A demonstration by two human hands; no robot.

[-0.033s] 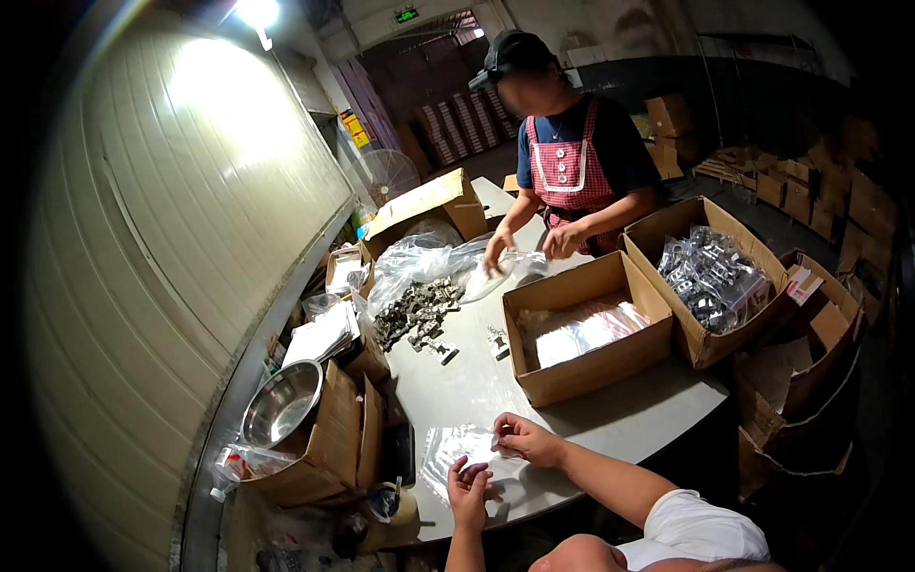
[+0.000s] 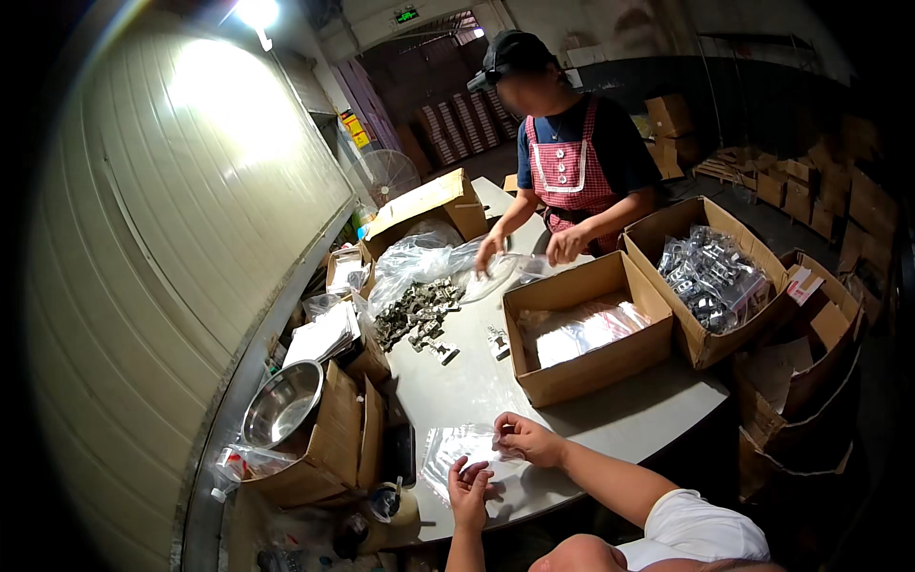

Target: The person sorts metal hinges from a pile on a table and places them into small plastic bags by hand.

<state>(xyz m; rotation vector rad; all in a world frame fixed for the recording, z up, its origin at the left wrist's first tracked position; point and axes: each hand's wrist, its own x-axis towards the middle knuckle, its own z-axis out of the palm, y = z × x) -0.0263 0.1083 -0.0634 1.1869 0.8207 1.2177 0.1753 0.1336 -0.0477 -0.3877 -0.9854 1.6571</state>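
Observation:
Clear plastic bags (image 2: 448, 454) lie flat near the table's front edge. My right hand (image 2: 527, 442) pinches the edge of a clear plastic bag between thumb and fingers. My left hand (image 2: 471, 488) is palm up beside it, at the bags' near side. Its fingers are loosely curled and apart, and no object shows in them. Farther up the table lies a heap of small metal parts (image 2: 416, 311), with one separate metal part (image 2: 498, 342) to its right. A cardboard box (image 2: 553, 383) holding a stack of clear bags stands beyond my right hand.
Across the table a co-worker in a checked apron (image 2: 572, 176) handles clear plastic. To the right, a box (image 2: 702, 348) holds bagged metal parts. On the left, a steel bowl (image 2: 283, 405) rests on cardboard boxes, near a cup (image 2: 400, 507) and a dark tray (image 2: 400, 453).
The co-worker's hands have shifted slightly over the clear plastic. My own hands look the same.

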